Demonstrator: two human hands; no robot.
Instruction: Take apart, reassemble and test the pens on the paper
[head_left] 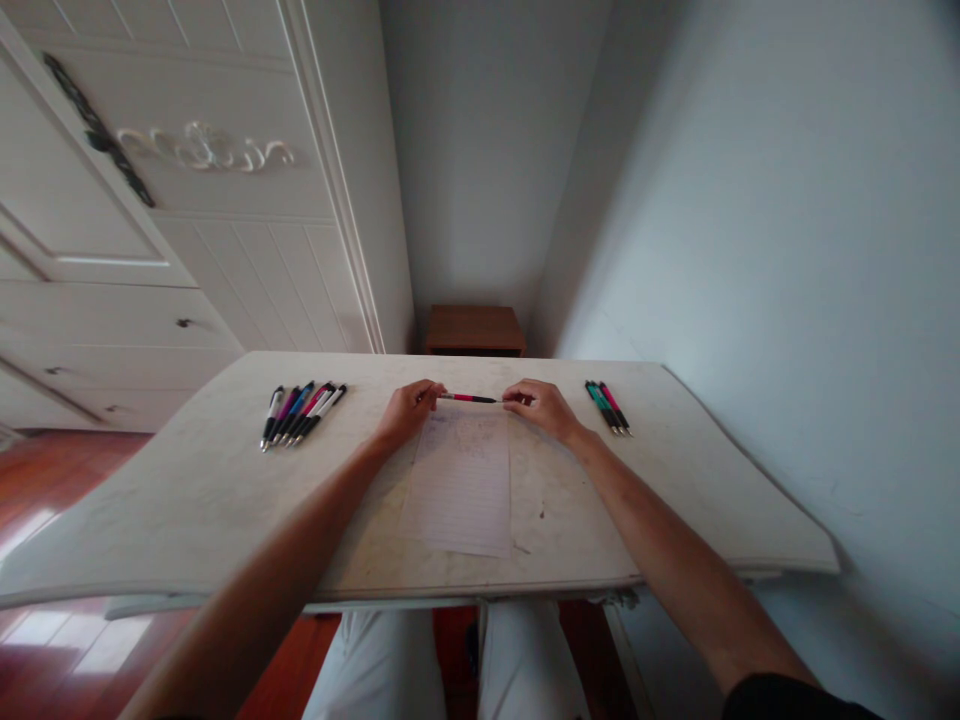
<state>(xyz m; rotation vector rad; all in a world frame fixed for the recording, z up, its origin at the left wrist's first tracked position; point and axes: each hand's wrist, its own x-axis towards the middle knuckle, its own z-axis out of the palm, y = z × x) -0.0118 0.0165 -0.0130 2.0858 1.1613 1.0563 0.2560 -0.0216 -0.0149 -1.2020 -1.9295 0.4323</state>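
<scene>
A red and black ballpoint pen point(469, 398) lies level between my two hands, above the top end of a lined sheet of paper point(461, 490). My left hand point(412, 408) is closed around the pen's left end. With thumb and forefinger pinched, my right hand point(541, 405) grips the tip end on the right. To the left lies a row of several pens point(300, 415) in white, purple, blue, pink and black. On the right, a smaller group of pens point(608, 408), green and pink with black grips, lies side by side.
The white table point(360, 570) has scuffs and small dark marks. A white cabinet point(337, 170) rises at the left and a pale wall point(787, 250) borders the right. Behind the table's far edge stands a brown wooden box-like piece point(476, 325). My legs are under the near edge.
</scene>
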